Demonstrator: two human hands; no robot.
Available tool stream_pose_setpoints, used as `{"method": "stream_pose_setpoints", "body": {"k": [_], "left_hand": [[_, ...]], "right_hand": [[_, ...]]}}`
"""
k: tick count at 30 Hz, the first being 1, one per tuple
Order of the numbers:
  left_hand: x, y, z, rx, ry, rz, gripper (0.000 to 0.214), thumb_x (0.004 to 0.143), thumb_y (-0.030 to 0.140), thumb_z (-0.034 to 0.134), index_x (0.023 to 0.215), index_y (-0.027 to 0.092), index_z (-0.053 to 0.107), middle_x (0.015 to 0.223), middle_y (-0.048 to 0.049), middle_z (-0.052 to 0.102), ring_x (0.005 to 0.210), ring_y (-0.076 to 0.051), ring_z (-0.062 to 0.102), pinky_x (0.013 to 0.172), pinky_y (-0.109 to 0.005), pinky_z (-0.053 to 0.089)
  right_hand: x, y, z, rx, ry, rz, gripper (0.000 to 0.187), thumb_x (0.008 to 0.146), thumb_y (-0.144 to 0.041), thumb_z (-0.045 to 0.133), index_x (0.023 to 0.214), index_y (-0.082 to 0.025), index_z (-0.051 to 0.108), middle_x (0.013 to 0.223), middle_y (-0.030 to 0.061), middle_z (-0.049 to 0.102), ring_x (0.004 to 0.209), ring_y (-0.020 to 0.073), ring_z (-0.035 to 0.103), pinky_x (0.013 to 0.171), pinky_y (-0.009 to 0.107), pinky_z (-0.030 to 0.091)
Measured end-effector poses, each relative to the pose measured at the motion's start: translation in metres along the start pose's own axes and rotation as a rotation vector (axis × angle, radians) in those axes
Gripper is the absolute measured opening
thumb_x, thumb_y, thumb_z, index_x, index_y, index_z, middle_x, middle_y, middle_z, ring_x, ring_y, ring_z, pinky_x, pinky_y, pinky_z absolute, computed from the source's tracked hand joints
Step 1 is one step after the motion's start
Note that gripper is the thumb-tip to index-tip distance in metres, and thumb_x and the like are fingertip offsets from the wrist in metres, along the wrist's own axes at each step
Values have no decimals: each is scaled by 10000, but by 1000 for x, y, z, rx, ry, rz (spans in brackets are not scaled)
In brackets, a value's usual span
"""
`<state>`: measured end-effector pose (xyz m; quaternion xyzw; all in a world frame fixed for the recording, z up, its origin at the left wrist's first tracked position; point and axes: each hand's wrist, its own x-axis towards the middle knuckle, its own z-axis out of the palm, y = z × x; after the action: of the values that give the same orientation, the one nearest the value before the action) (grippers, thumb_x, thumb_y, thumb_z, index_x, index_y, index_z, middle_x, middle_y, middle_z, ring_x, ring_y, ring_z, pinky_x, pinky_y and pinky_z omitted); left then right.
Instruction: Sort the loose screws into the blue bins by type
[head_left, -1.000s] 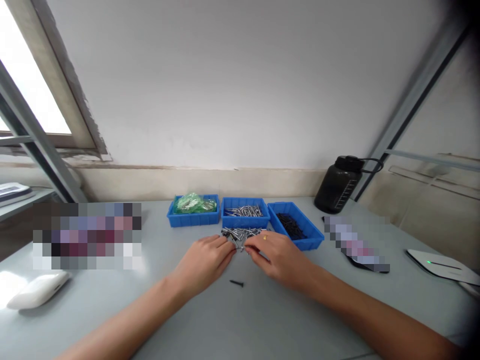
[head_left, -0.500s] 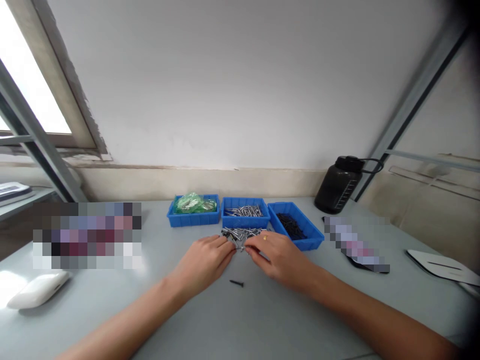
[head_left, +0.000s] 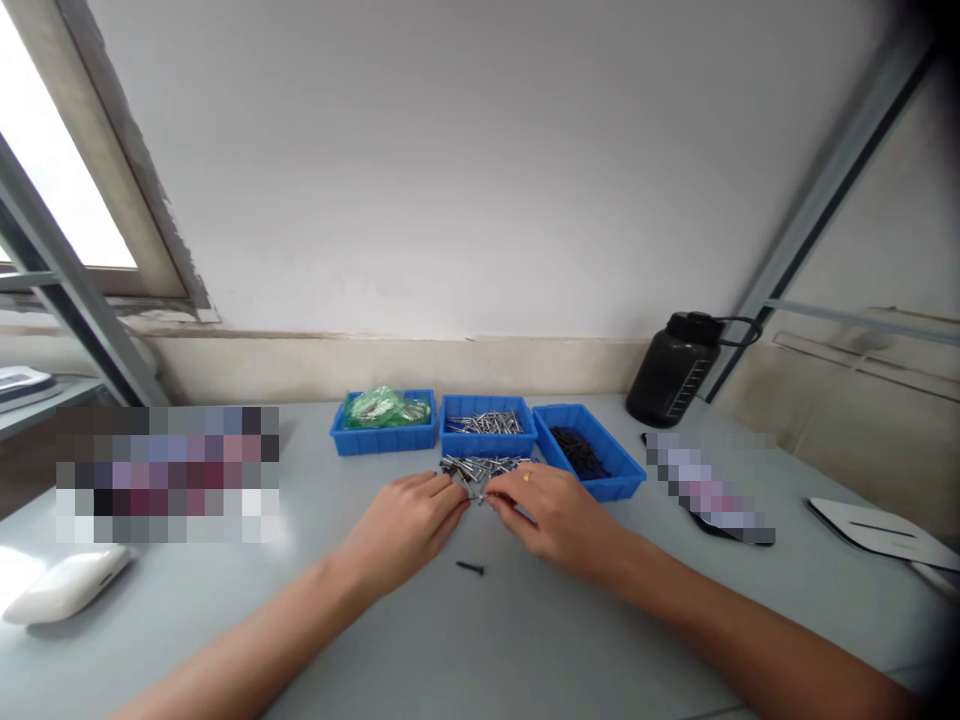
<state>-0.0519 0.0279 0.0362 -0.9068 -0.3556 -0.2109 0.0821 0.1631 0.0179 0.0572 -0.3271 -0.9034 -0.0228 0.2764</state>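
A loose pile of silver and dark screws [head_left: 480, 467] lies on the grey table [head_left: 487, 640] in front of three blue trays. My left hand [head_left: 405, 525] rests at the pile's near left edge, fingers curled, fingertips in the screws. My right hand [head_left: 551, 510], with a ring, rests at the pile's near right edge, fingers bent and pinched at the screws. What each holds is too small to make out. One black screw [head_left: 471, 568] lies alone just below both hands.
Left tray [head_left: 382, 437] holds green bags, middle tray [head_left: 487, 440] silver screws, right tray [head_left: 600, 485] black screws. A dark bottle [head_left: 671, 372] stands back right. A white object [head_left: 64, 585] lies at the left, a flat white device [head_left: 877, 530] at the right.
The view has shifted slightly to the right. Both hands stay at the screw pile with hardly any movement.
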Motion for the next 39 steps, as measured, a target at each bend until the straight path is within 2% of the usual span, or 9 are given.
{"method": "stream_pose_setpoints", "body": {"k": [15,29,39], "left_hand": [[0,0,-5,-29,73,-13,274,964,265,353,900,179,605,742,-24,614,679,-156,588,607,-269,460],[1,3,-8,-25,81,16,287,958,242,351,865,172,613,701,-23,604,638,-149,581,574,-263,458],[1,1,-9,-27,86,-18,286,963,257,351,871,179,611,710,-16,611,642,-148,582,578,-270,458]], "right_hand": [[1,8,1,-8,11,103,162,933,-229,441,960,-193,596,806,30,640,751,150,591,696,269,438],[1,7,2,-28,1,110,166,933,-228,438,958,-197,600,803,28,641,747,151,596,694,269,445],[0,6,2,-12,-1,103,171,937,-233,433,953,-197,599,824,36,647,764,159,598,703,276,443]]}}
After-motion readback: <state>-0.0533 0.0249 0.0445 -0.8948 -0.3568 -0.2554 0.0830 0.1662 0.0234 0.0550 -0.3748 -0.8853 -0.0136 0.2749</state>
